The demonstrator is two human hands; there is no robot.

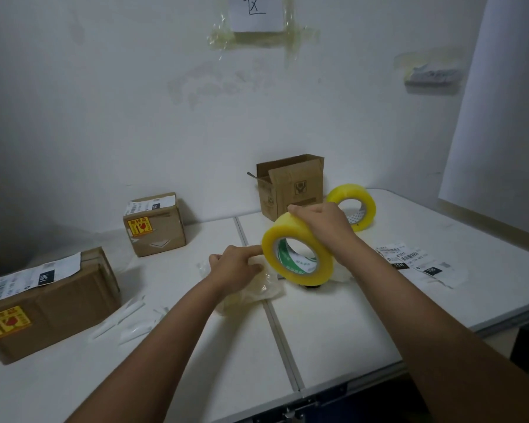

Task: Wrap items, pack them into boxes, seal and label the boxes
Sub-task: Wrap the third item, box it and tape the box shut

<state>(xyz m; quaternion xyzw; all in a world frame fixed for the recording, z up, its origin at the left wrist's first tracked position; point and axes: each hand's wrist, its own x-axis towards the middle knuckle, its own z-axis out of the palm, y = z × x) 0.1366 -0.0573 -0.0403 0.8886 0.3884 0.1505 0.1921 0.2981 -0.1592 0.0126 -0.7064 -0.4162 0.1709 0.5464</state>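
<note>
The right hand [319, 222] grips the tape roll [298, 250]; the left hand [237, 268] fingers pinch its loose end. Pull slowly, keeping the tape straight over the wrapped item [257, 290].

Wall paper sign [256, 13] cut by top edge.

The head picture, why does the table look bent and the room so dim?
Head view: the wide lens curves the table edges and stretches the arms near the bottom. Head view: light is dim and bluish, with soft shadows behind the boxes. Head view: the tape under the right hand looks sharp; the wrapped item beneath the left hand looks hazy.
</note>
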